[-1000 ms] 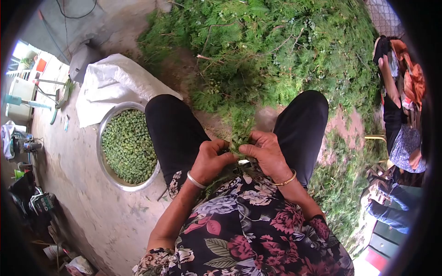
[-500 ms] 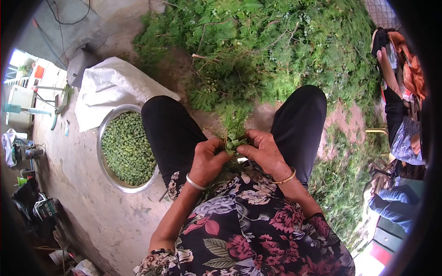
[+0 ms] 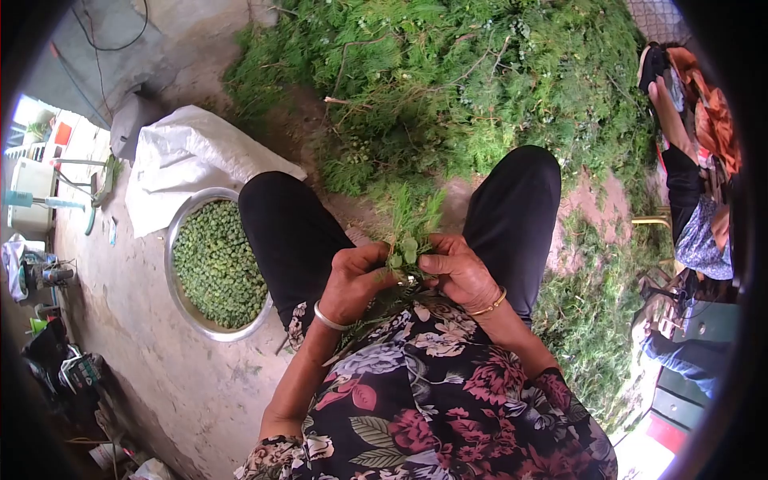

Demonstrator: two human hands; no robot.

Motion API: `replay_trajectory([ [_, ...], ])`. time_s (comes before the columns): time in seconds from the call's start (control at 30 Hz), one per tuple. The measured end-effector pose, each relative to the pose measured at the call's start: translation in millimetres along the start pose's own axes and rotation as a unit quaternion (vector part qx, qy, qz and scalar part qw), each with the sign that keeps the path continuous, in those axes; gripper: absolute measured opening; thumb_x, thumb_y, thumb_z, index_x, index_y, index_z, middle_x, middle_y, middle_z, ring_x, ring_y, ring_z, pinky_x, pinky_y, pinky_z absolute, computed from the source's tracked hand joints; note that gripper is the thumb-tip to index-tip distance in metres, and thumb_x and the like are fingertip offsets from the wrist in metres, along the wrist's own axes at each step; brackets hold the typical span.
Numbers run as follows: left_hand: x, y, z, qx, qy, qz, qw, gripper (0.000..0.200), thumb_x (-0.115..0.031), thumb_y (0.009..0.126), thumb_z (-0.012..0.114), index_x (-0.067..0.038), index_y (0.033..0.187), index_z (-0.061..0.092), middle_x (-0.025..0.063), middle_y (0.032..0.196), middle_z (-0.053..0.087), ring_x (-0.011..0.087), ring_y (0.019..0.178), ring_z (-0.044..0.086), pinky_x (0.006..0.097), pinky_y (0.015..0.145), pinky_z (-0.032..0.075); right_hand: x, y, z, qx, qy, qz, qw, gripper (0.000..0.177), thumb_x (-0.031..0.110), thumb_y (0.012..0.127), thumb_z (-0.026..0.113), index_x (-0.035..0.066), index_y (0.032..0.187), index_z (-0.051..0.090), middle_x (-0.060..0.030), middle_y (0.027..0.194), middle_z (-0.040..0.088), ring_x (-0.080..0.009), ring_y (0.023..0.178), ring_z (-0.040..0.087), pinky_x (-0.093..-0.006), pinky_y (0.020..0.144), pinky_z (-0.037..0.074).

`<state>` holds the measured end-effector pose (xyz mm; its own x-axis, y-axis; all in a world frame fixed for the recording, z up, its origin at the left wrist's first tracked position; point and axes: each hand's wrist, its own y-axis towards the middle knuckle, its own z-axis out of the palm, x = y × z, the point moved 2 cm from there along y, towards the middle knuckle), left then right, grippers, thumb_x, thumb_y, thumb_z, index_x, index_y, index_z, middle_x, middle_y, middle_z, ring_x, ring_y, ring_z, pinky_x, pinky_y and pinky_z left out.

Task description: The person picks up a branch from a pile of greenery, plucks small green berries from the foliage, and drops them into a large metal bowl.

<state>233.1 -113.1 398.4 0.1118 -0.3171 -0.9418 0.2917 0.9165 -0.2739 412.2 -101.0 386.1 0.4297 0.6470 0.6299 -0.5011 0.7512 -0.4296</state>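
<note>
Concrete floor (image 3: 152, 376) fills the lower left of the frame, with dark clutter (image 3: 60, 356) along its edge. A white sack (image 3: 188, 148) lies crumpled in the upper left, and just below it sits a round metal basin (image 3: 226, 334) heaped with small green cones (image 3: 218, 264). Right of the basin rises a knee in black trousers (image 3: 280, 224). Near the centre, the left hand (image 3: 352, 280), a silver bangle (image 3: 330, 318) at its wrist, is closed in a pinch, thumb against fingers, on a feathery conifer sprig (image 3: 408, 224). The sprig stands between the two knees, its tips toward the top of the frame. The right hand (image 3: 464, 276), wearing a gold bracelet (image 3: 490, 303), pinches the same sprig from the other side; its fingertips are partly hidden by the foliage. Cut conifer branches (image 3: 480, 88) cover the upper centre and reach toward the right. At the far right, another person's forearm (image 3: 670, 120) shows beside orange cloth (image 3: 714, 132)
</note>
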Motion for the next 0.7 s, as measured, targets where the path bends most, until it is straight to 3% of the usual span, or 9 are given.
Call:
replay_trajectory([
  [0.3, 1.0, 4.1, -2.1, 0.048, -0.034, 0.022, 0.998, 0.005, 0.001, 0.075, 0.064, 0.004, 0.077, 0.061, 0.0014, 0.080, 0.059, 0.0078, 0.073, 0.050, 0.0235, 0.067, 0.040, -5.5, 2.8, -12.2, 0.087, 0.059, 0.033, 0.994, 0.036, 0.014, 0.077, 0.071, -0.002, 0.106, 0.058, -0.0014, 0.085, 0.062, -0.0092, 0.068, 0.054, -0.0224, 0.054, 0.040],
  [0.4, -4.8, 3.3, -1.2, 0.049, -0.023, 0.011, 0.998, 0.007, 0.001, 0.073, 0.065, 0.004, 0.076, 0.060, 0.0011, 0.075, 0.058, 0.0072, 0.070, 0.049, 0.0236, 0.063, 0.039, -4.3, 2.2, -9.1, 0.070, 0.055, 0.042, 0.995, 0.034, 0.011, 0.078, 0.069, -0.001, 0.109, 0.058, -0.0009, 0.084, 0.062, -0.0076, 0.068, 0.054, -0.0215, 0.054, 0.041],
  [0.43, -12.6, 1.7, 0.3, 0.026, 0.049, 0.022, 0.998, 0.009, -0.001, 0.073, 0.064, 0.004, 0.075, 0.058, 0.0022, 0.070, 0.054, 0.0076, 0.067, 0.048, 0.0248, 0.061, 0.039, -1.7, 1.5, -4.9, 0.071, 0.055, 0.043, 0.995, 0.034, 0.011, 0.078, 0.069, -0.001, 0.109, 0.058, -0.0009, 0.084, 0.062, -0.0076, 0.068, 0.054, -0.0215, 0.054, 0.041],
  [0.53, -12.4, -0.1, 1.7, -0.020, 0.156, 0.048, 0.986, 0.010, -0.003, 0.071, 0.064, 0.004, 0.075, 0.057, 0.0019, 0.065, 0.052, 0.0067, 0.063, 0.047, 0.0252, 0.057, 0.038, 7.4, -3.9, 7.4, -0.017, -0.055, -0.003, 0.998, 0.028, 0.007, 0.079, 0.066, 0.000, 0.105, 0.062, 0.0002, 0.082, 0.062, -0.0065, 0.066, 0.054, -0.0204, 0.055, 0.042],
  [0.6, -8.3, 1.4, 3.3, -0.039, 0.192, 0.070, 0.978, 0.010, -0.002, 0.070, 0.065, 0.004, 0.075, 0.058, 0.0005, 0.064, 0.053, 0.0054, 0.062, 0.047, 0.0245, 0.055, 0.038, 13.0, -4.7, 11.5, -0.057, -0.254, -0.056, 0.964, 0.018, 0.005, 0.080, 0.063, -0.001, 0.097, 0.065, 0.0004, 0.077, 0.063, -0.0062, 0.064, 0.055, -0.0200, 0.058, 0.044],
  [0.7, -5.3, 1.8, 4.3, -0.054, 0.234, 0.078, 0.968, 0.010, -0.003, 0.071, 0.064, 0.003, 0.076, 0.058, 0.0003, 0.064, 0.052, 0.0048, 0.063, 0.046, 0.0247, 0.056, 0.039, 10.7, -4.0, 11.0, -0.078, -0.355, -0.113, 0.925, 0.013, 0.005, 0.079, 0.063, -0.002, 0.090, 0.066, -0.0004, 0.071, 0.063, -0.0060, 0.064, 0.056, -0.0217, 0.060, 0.046],
])
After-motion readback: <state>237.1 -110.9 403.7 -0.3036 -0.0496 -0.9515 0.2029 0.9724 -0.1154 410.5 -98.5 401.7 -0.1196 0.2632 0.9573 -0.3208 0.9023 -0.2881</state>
